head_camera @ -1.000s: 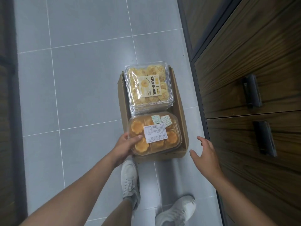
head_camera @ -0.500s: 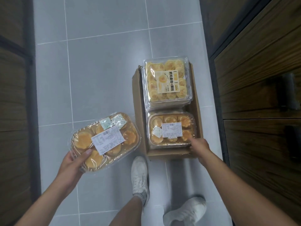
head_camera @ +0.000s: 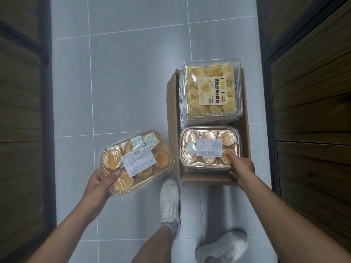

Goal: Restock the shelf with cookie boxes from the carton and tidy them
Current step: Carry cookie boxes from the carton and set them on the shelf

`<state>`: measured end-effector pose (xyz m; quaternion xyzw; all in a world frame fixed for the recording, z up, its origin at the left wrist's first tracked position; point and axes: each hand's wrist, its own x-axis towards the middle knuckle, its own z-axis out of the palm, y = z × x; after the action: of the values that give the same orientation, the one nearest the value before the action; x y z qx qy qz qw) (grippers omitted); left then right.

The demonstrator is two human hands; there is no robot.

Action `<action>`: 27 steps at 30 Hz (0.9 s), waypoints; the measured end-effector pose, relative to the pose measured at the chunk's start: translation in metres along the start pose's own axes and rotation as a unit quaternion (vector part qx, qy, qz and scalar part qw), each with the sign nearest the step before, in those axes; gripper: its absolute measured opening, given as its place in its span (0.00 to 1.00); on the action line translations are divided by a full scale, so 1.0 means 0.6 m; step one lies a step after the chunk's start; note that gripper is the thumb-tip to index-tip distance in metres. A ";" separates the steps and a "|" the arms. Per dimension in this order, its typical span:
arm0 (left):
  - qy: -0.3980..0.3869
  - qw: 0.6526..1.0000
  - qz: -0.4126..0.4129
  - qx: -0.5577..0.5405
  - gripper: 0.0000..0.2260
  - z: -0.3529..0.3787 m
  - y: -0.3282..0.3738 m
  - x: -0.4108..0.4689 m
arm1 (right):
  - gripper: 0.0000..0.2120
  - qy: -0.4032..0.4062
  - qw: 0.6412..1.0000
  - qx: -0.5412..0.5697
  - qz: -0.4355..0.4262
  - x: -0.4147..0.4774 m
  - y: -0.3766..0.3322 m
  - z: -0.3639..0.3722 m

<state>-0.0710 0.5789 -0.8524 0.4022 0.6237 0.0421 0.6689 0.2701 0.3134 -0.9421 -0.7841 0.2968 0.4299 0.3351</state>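
Observation:
A brown cardboard carton sits open on the tiled floor. At its far end lies a clear square box of yellow cookies with a yellow label. At the near end a clear oval box of golden cookies lies in the carton. My right hand grips that box's near right corner. Left of the carton, above the floor, my left hand holds a second oval cookie box by its near left corner, tilted, white label up.
Dark wooden cabinet fronts run along the right of the aisle, and a dark wooden unit along the left. Grey floor tiles lie between. My white shoes stand just in front of the carton.
My left hand lifted the top oval box out of the carton and swung it left. My right hand came down onto the oval box that lay beneath it.

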 end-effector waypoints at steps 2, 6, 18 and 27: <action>0.005 1.000 -0.005 0.004 0.18 0.002 0.000 0.005 | 0.25 -0.010 1.000 0.008 0.001 0.000 -0.007 -0.010; -0.010 1.000 -0.007 0.025 0.34 0.009 0.004 0.013 | 0.31 -0.048 0.999 0.019 0.009 0.011 -0.015 -0.023; -0.035 0.998 -0.006 0.056 0.38 0.036 0.014 0.030 | 0.31 -0.071 0.996 -0.053 -0.031 0.036 -0.023 0.000; -0.032 0.997 -0.003 0.070 0.37 0.031 0.012 0.037 | 0.27 -0.115 0.992 0.053 0.019 0.042 -0.009 -0.001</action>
<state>-0.0469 0.5873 -0.8676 0.4472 0.6045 -0.0170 0.6590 0.2860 0.3118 -0.9622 -0.7047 0.2933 0.5074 0.3999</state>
